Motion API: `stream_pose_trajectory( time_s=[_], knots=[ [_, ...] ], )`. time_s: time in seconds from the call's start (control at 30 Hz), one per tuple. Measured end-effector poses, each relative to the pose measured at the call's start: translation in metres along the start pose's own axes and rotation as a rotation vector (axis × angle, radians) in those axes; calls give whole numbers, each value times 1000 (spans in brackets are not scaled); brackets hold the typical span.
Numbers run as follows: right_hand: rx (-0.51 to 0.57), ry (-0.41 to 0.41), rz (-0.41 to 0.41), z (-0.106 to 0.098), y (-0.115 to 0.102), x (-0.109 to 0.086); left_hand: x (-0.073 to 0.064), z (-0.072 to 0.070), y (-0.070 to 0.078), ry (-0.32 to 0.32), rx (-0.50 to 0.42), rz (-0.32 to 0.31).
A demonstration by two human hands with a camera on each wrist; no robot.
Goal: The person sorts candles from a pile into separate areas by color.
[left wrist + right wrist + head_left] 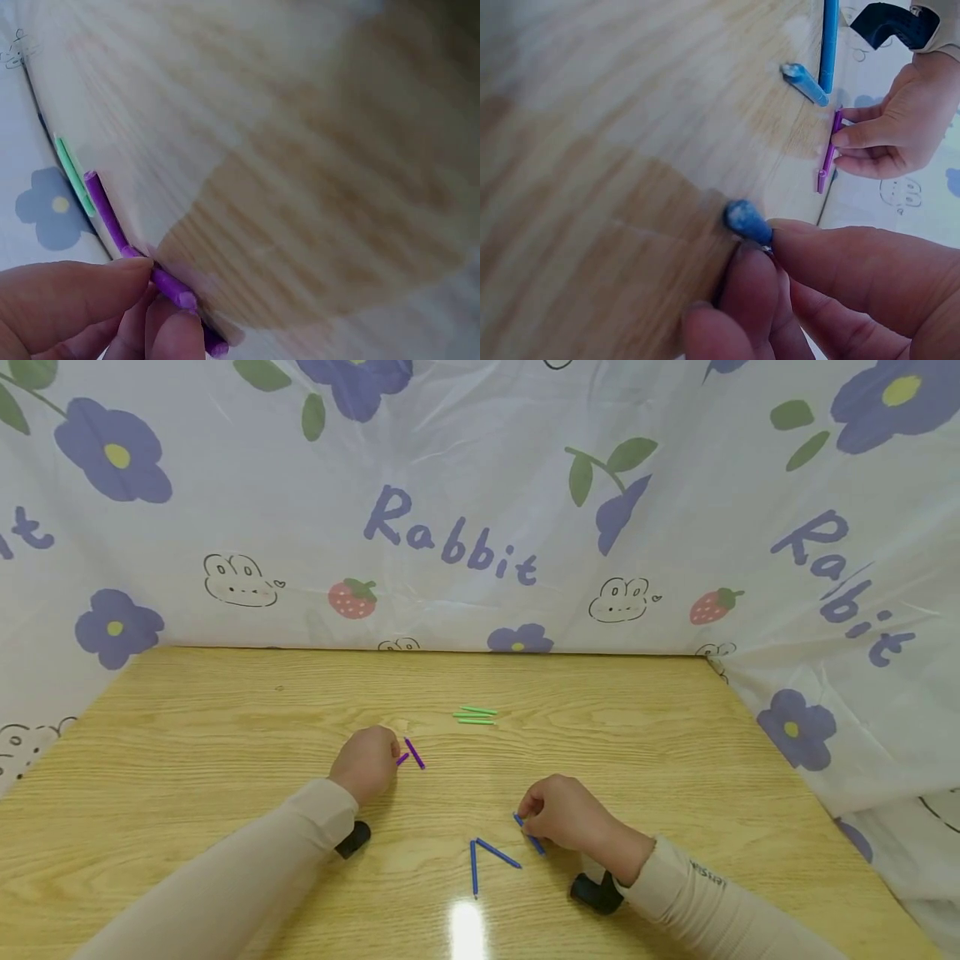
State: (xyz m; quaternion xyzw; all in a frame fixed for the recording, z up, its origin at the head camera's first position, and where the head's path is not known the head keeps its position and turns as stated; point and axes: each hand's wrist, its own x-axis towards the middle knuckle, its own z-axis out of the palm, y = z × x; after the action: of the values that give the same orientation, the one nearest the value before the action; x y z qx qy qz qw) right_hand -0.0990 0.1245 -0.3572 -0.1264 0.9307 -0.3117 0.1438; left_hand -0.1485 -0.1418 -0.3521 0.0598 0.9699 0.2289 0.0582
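Observation:
My left hand (367, 764) is low over the table at left of centre, its thumb and fingertips pinching a purple stick (171, 286). Beyond it lies a second purple stick (415, 753), slanted. Another purple end (217, 349) shows below the fingers in the left wrist view. On the right, my right hand (566, 812) pinches a slim blue stick (537, 845) between thumb and fingers close over the wood; its rough blunt end faces the right wrist camera. Two more blue sticks, one upright in view (474, 870) and one slanted (498, 853), lie left of that hand, their upper ends close together.
Several green sticks (475, 716) lie roughly parallel farther back on the wooden table (600, 710). A white cloth (465, 460) printed with flowers and rabbits hangs behind and along the sides. Black wrist devices (597, 893) sit under both sleeves.

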Motion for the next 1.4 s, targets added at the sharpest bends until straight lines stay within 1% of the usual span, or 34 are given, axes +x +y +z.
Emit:
stream_pose_trajectory(
  time_s=[0.13, 0.27, 0.43, 0.53, 0.73, 0.87, 1.0, 1.13, 1.4],
  knots=[
    [-3, 1, 4, 0, 0, 0, -1, -4, -1, 4, -26, -25],
    [-2, 0, 6, 0, -1, 0, -2, -9, -1, -18, -63, -64],
    [1, 4, 3, 0, 0, 0, -5, -13, -1, -30, -104, -72],
    [6, 3, 5, 0, -1, 0, -7, -16, -3, -26, -160, -72],
    [9, -1, 16, 0, -2, -1, -10, -25, -2, 29, -283, -52],
    [2, 3, 21, -1, -3, -1, -12, -32, 1, 53, -375, -62],
    [1, 3, 24, -1, -4, -1, -14, -36, 4, 54, -436, -84],
    [3, -1, 26, -1, -4, -1, -15, -37, 7, 48, -489, -101],
    [11, -7, 27, -1, -4, -1, -24, -34, 19, 38, -592, -80]
  ],
)
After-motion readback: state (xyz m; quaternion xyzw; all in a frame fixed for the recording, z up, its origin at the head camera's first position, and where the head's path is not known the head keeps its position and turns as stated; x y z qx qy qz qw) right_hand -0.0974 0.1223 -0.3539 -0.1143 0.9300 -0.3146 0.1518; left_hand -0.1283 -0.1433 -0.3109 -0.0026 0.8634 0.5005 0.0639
